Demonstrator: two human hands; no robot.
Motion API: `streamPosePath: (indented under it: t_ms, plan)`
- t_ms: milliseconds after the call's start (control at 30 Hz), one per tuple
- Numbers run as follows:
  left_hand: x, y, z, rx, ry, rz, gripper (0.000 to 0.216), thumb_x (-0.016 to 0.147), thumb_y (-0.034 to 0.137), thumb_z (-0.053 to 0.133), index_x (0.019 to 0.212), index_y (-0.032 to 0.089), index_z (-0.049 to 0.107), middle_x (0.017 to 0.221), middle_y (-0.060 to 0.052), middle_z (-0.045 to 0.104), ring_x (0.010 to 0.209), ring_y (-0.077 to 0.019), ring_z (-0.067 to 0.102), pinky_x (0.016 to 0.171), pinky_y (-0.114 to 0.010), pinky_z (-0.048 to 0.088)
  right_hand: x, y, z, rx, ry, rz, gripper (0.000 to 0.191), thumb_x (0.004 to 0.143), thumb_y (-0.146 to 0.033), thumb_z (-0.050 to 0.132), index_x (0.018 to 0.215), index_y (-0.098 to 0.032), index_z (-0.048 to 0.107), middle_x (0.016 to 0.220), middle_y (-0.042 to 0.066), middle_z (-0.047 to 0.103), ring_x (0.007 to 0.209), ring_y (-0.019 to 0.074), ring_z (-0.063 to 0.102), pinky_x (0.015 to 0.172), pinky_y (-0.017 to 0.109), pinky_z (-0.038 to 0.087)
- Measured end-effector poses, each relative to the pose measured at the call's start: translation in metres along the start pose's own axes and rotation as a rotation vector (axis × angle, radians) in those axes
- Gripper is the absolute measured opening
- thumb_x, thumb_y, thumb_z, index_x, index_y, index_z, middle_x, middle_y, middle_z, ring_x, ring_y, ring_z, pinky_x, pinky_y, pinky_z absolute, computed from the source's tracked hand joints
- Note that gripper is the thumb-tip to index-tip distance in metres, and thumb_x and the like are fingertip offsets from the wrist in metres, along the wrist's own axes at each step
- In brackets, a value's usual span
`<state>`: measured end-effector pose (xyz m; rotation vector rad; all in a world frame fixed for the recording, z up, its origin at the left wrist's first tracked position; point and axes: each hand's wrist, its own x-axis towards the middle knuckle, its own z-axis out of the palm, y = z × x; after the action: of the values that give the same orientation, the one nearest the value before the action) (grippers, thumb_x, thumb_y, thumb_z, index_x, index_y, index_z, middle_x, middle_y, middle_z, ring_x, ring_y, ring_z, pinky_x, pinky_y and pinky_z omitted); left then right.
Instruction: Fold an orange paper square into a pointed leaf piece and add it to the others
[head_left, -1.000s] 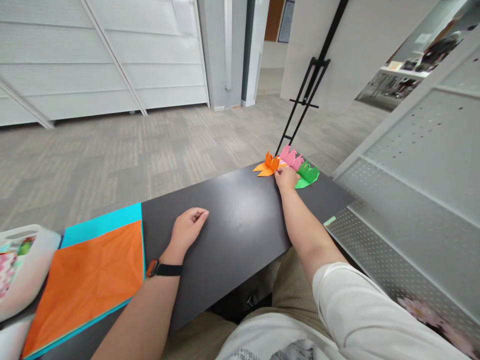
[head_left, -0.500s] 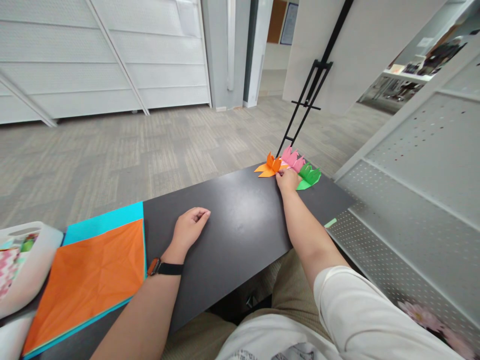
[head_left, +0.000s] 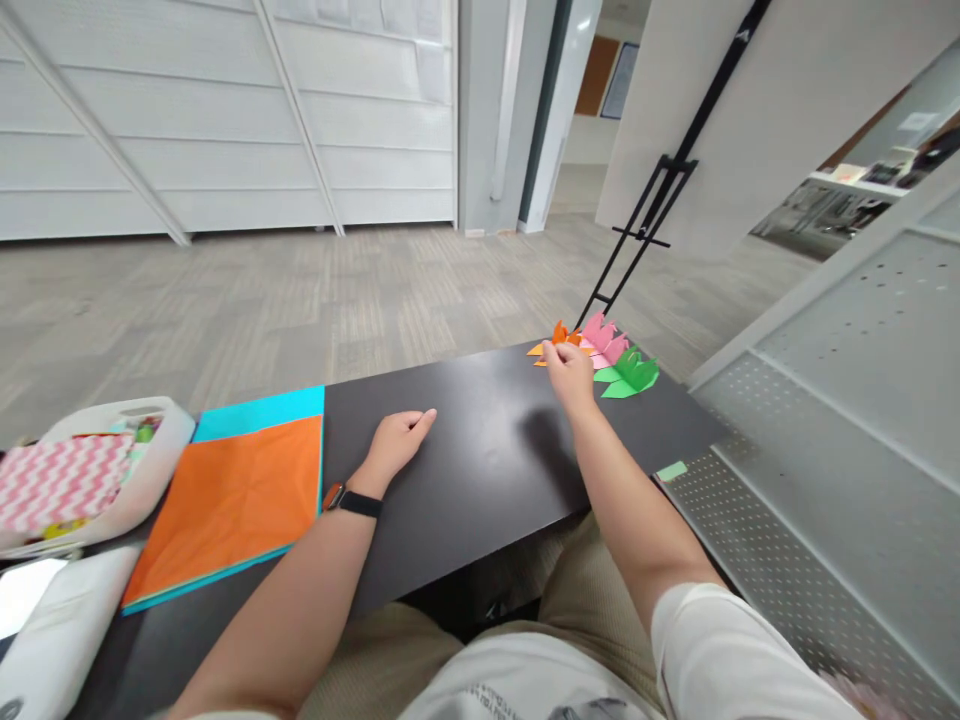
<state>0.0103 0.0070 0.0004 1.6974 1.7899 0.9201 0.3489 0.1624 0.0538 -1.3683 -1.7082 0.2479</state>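
My left hand (head_left: 401, 441) rests on the dark table, fingers curled in and thumb along the top, with nothing visible in it. My right hand (head_left: 568, 377) is raised over the table's far right, its fingers loosely closed and no object showing in them. Just behind it, partly hidden by it, sits an orange folded-paper flower (head_left: 566, 332). A pink paper flower (head_left: 603, 340) stands beside that one, and a green paper flower (head_left: 634, 371) lies to the right of my right hand.
Orange paper sheets (head_left: 240, 490) lie over blue sheets (head_left: 262, 410) left of my left hand. At the far left stand a white basket (head_left: 161, 455) with a pink zigzag-patterned item and a white device (head_left: 71, 630). A black stand (head_left: 637, 235) rises behind the table (head_left: 480, 450).
My right hand has come away from the orange flower and lifted toward me, casting a shadow on the table. The view has turned left, showing more of the basket. My left hand stays on the table.
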Motion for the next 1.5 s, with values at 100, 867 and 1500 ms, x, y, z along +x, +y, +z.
streamPosePath:
  t_ms: [100, 867, 1500]
  plan:
    - [0.001, 0.0, 0.002, -0.033, 0.002, -0.005, 0.062, 0.098, 0.069, 0.048, 0.061, 0.023, 0.028, 0.061, 0.003, 0.025, 0.06, -0.014, 0.03, 0.061, -0.032, 0.022, -0.022, -0.032, 0.038, -0.013, -0.276, -0.106, 0.036, 0.103, -0.044, 0.055, 0.087, -0.024, 0.081, 0.093, 0.006, 0.078, 0.095, 0.0238, 0.07, 0.092, 0.036, 0.053]
    - [-0.054, -0.028, -0.08, 0.129, 0.225, 0.012, 0.026, 0.094, 0.038, 0.068, 0.111, 0.021, 0.076, 0.115, -0.009, 0.075, 0.106, -0.0233, 0.07, 0.099, -0.037, 0.056, -0.069, -0.025, 0.109, -0.434, -0.453, -0.239, 0.051, 0.105, -0.039, 0.045, 0.147, -0.02, 0.068, 0.158, 0.016, 0.061, 0.146, 0.035, 0.051, 0.125, 0.055, 0.032]
    - [-0.008, -0.115, -0.232, 0.688, -0.176, -0.235, 0.067, 0.064, 0.045, 0.09, 0.125, 0.023, 0.076, 0.129, -0.012, 0.077, 0.118, -0.0318, 0.069, 0.101, -0.036, 0.052, -0.072, -0.028, 0.107, -0.433, -0.423, -0.235, 0.05, 0.104, -0.037, 0.046, 0.145, -0.019, 0.07, 0.156, 0.016, 0.062, 0.143, 0.0361, 0.053, 0.123, 0.054, 0.034]
